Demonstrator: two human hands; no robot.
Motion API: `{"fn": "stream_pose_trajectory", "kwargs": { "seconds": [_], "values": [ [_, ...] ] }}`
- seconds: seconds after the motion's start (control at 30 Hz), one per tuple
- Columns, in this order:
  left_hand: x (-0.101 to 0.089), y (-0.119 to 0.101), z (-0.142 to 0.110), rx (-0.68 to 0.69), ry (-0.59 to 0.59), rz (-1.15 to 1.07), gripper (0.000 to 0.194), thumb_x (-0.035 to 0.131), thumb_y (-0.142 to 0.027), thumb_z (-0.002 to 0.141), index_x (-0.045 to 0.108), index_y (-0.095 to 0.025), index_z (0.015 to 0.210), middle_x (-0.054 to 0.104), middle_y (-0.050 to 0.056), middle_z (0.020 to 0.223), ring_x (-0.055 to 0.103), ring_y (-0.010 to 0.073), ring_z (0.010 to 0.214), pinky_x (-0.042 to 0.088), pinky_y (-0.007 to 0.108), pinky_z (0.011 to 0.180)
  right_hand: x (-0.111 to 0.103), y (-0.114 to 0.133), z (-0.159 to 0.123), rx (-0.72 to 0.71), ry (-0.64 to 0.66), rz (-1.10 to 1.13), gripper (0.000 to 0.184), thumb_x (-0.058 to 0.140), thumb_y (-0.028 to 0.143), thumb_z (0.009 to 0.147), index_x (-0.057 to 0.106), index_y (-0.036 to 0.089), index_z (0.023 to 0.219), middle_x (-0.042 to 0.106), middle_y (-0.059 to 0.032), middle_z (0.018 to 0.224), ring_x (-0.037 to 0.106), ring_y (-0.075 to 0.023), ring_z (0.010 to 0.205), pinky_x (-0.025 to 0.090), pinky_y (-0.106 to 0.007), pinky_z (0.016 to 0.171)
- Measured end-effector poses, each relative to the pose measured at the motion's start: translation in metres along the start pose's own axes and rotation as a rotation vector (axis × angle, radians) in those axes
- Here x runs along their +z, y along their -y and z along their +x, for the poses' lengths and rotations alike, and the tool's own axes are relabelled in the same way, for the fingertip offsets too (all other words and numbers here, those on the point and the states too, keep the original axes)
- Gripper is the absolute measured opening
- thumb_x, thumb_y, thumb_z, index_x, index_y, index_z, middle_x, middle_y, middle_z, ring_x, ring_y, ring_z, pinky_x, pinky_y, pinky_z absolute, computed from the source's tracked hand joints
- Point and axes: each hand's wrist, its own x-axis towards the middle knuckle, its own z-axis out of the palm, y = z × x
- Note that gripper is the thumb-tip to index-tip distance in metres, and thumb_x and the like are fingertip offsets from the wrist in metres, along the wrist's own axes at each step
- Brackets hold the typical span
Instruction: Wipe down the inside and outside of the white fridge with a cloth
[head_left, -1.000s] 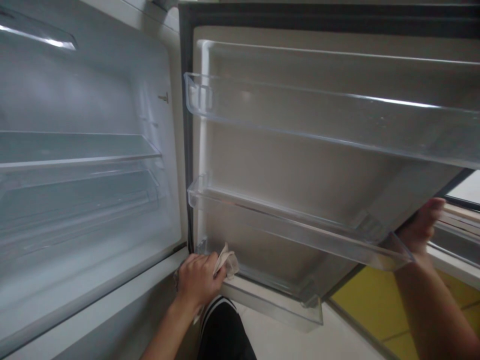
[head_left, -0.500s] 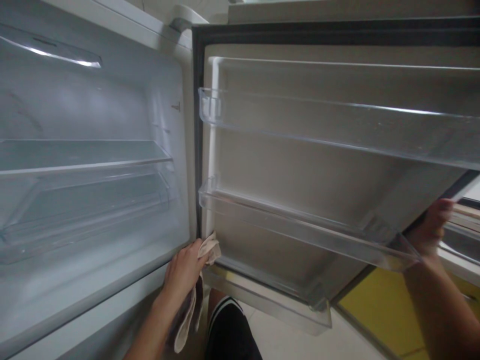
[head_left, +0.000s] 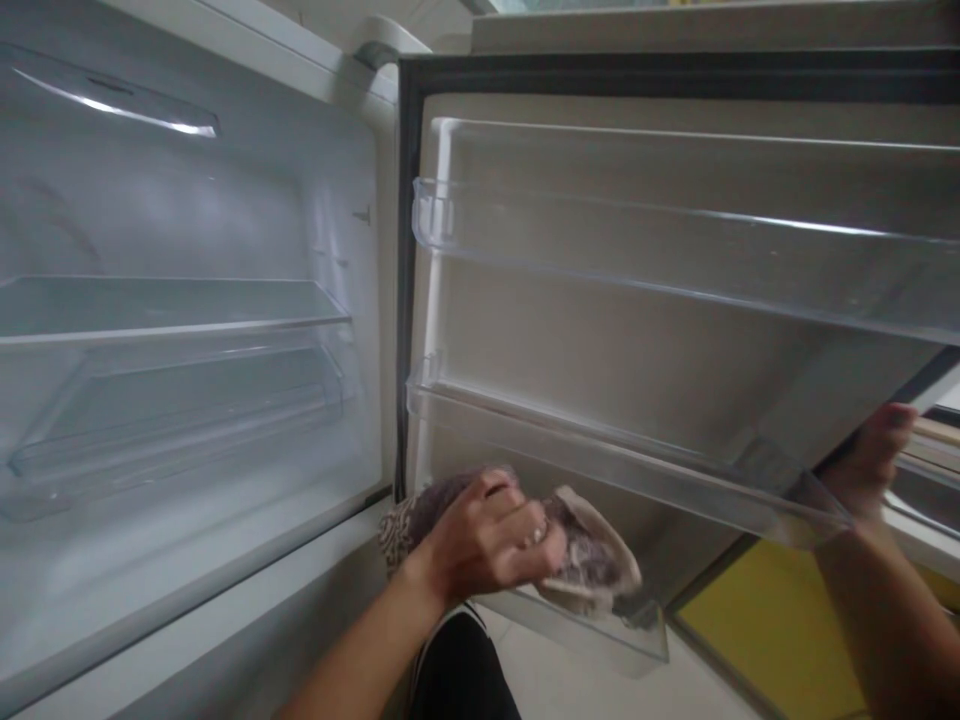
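Observation:
My left hand (head_left: pixel 495 535) is closed around a bunched grey-brown cloth (head_left: pixel 592 560) with a pale edge. The cloth spreads out on both sides of the fist, over the lowest clear door bin (head_left: pixel 570 630). At the far right, my right hand (head_left: pixel 870 460) grips the outer edge of the open fridge door (head_left: pixel 600 350), its fingers partly hidden behind the door and the middle bin (head_left: pixel 637 455). Along the hinge side of the door runs a dark rubber seal (head_left: pixel 407 280).
To the left is the lit fridge compartment (head_left: pixel 187 210) with a glass shelf (head_left: pixel 165 305) and a clear drawer (head_left: pixel 180 425). An upper door bin (head_left: pixel 675 250) crosses the door. My knee in black shorts (head_left: pixel 465 670) is below, and a yellow cabinet front (head_left: pixel 772 630) stands behind the door.
My left hand has moved right with the cloth, from the door's lower hinge corner to above the lowest bin. My right hand stays on the door edge.

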Motion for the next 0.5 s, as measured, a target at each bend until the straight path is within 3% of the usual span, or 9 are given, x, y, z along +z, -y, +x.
{"fn": "stream_pose_trajectory", "kwargs": {
  "seconds": [0.03,0.1,0.17,0.23,0.37,0.43,0.5],
  "values": [
    [0.007,0.003,0.005,0.044,0.03,-0.023,0.045,0.031,-0.023,0.113,0.068,-0.039,0.132,0.074,0.002,0.131,0.063,0.0203,0.124,0.034,0.043,0.123,0.001,0.0,0.001,-0.004,0.005,0.009,0.079,0.073,0.092,0.058,0.079,0.023,0.098,0.07,-0.0073,0.139,0.05,-0.038,0.149,0.058,-0.056,0.112],
    [0.022,0.007,0.007,-0.033,0.081,-0.064,0.041,0.045,-0.027,0.111,0.058,-0.04,0.147,0.065,0.003,0.149,0.055,0.023,0.139,0.031,0.045,0.128,0.002,0.001,0.001,-0.002,0.007,0.038,0.077,0.076,0.089,0.055,0.078,0.024,0.097,0.069,-0.0061,0.142,0.049,-0.038,0.15,0.059,-0.054,0.11],
    [0.034,0.007,-0.001,-0.19,0.141,-0.137,0.067,0.069,-0.035,0.101,0.042,-0.036,0.163,0.056,0.008,0.158,0.05,0.029,0.144,0.036,0.047,0.126,0.003,0.002,0.001,0.03,0.003,0.062,0.077,0.081,0.085,0.051,0.078,0.023,0.097,0.069,-0.0067,0.142,0.05,-0.0384,0.149,0.06,-0.052,0.109],
    [0.038,0.005,-0.018,-0.307,0.194,-0.218,0.087,0.081,-0.041,0.092,0.036,-0.034,0.166,0.052,0.009,0.161,0.049,0.0317,0.145,0.043,0.048,0.122,0.002,0.003,-0.001,0.065,-0.022,0.08,0.076,0.084,0.082,0.051,0.077,0.021,0.096,0.069,-0.0079,0.14,0.052,-0.0387,0.147,0.061,-0.051,0.106],
    [0.03,0.004,-0.06,-0.537,0.329,-0.171,0.049,0.074,-0.045,0.097,0.065,-0.026,0.141,0.068,0.013,0.14,0.059,0.0375,0.135,0.047,0.057,0.116,0.0,0.003,-0.002,0.051,-0.015,0.065,0.073,0.083,0.083,0.052,0.077,0.022,0.093,0.07,-0.0057,0.139,0.05,-0.0363,0.15,0.056,-0.049,0.116],
    [0.024,0.009,-0.074,-0.568,0.41,-0.15,0.043,0.078,-0.045,0.093,0.071,-0.023,0.129,0.073,0.014,0.13,0.064,0.0391,0.128,0.047,0.059,0.115,-0.001,0.001,-0.001,0.022,-0.012,0.037,0.075,0.08,0.088,0.052,0.077,0.023,0.089,0.071,-0.0057,0.136,0.045,-0.0346,0.154,0.051,-0.046,0.121],
    [0.018,0.017,-0.079,-0.534,0.427,-0.203,0.033,0.078,-0.036,0.093,0.074,-0.026,0.123,0.076,0.01,0.127,0.067,0.0355,0.125,0.049,0.051,0.112,-0.001,0.0,0.002,-0.001,-0.024,0.001,0.077,0.076,0.092,0.053,0.076,0.023,0.088,0.072,-0.0071,0.132,0.041,-0.0351,0.156,0.051,-0.048,0.122]
  ]
}}
